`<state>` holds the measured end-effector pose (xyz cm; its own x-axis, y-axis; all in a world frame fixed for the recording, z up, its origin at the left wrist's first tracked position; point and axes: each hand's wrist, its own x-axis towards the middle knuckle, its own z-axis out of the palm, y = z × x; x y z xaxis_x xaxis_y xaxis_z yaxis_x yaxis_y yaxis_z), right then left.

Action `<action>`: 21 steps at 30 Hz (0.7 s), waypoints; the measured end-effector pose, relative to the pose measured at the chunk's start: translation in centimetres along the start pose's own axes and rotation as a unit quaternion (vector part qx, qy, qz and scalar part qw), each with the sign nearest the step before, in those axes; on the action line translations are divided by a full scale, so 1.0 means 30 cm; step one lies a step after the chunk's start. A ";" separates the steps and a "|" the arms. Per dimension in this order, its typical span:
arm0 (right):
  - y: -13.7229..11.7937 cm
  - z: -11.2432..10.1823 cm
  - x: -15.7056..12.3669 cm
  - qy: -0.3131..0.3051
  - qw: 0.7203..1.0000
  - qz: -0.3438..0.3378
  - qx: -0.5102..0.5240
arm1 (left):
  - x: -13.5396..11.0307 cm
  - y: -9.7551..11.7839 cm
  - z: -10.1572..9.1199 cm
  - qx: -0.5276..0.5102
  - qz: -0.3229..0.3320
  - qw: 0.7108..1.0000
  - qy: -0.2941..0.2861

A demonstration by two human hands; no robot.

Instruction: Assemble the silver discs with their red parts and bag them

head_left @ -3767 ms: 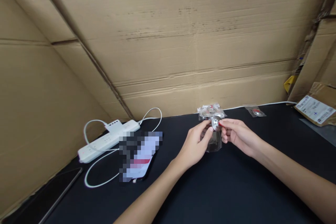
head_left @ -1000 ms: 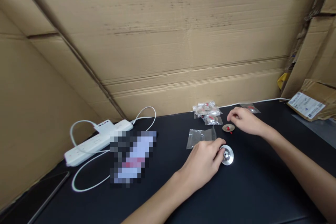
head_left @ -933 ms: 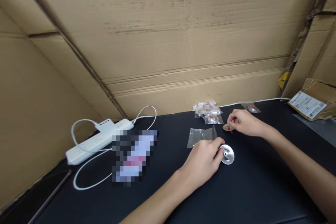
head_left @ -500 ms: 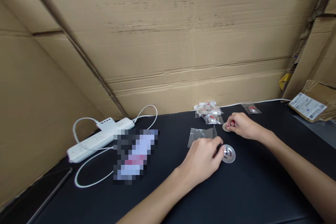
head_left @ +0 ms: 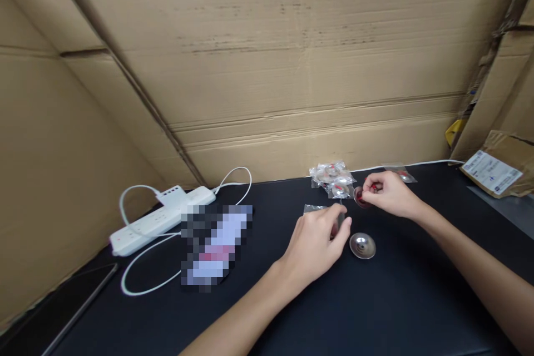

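My right hand (head_left: 387, 193) pinches the red cord of a small finger cymbal (head_left: 359, 198), whose metal disc tilts against the fingertips. In front of it lies a second finger cymbal (head_left: 362, 246), a shiny round disc with a hole in its middle. My left hand (head_left: 319, 238) hovers just left of this one, thumb and fingers apart, holding nothing. It partly covers a clear plastic bag (head_left: 314, 208) on the black table. Beyond the hands is a pile of bagged cymbals (head_left: 332, 177) with red cords.
Another bagged cymbal (head_left: 404, 175) lies behind my right hand. To the left are a white power strip (head_left: 144, 227) with cables, a pixelated phone-like object (head_left: 219, 245) and a dark tablet-like slab (head_left: 62, 306). Cardboard walls (head_left: 267, 67) enclose the table; a labelled package (head_left: 494, 169) sits right.
My left hand has let go of the near cymbal and drawn slightly left. That cymbal now shows a shinier, domed face. My right hand has risen a little, and its cymbal is tilted differently.
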<state>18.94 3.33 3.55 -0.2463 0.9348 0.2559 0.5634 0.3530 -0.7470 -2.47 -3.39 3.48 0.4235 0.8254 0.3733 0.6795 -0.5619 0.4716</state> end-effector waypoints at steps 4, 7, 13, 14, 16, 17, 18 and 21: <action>-0.077 0.023 -0.023 -0.017 0.979 -0.017 0.203 | 0.007 0.002 -0.010 -0.041 0.004 0.998 0.040; -0.128 0.055 -0.046 -0.040 0.955 -0.031 0.292 | 0.012 0.003 -0.012 -0.080 0.023 0.995 0.055; -0.160 0.096 -0.069 -0.057 0.931 -0.024 0.359 | 0.012 0.005 -0.009 -0.142 0.058 0.986 0.061; -0.161 0.098 -0.070 -0.060 0.928 -0.018 0.367 | 0.012 0.006 -0.011 -0.144 0.052 0.986 0.067; -0.161 0.099 -0.071 -0.064 0.926 -0.008 0.373 | 0.014 0.010 -0.018 -0.151 0.039 0.985 0.079; -0.161 0.100 -0.072 -0.067 0.925 -0.003 0.374 | 0.015 0.011 -0.022 -0.155 0.035 0.984 0.085; -0.162 0.100 -0.072 -0.071 0.924 0.004 0.375 | 0.017 0.013 -0.026 -0.156 0.034 0.983 0.091; -0.165 0.103 -0.072 -0.077 0.915 0.032 0.396 | 0.019 0.013 -0.034 -0.140 0.048 0.983 0.109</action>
<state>14.25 -0.56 4.79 -0.3754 0.9143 0.1523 -0.1514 0.1016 -0.9832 -2.56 -3.19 4.69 0.3183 0.7544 0.5741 0.4391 -0.6540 0.6160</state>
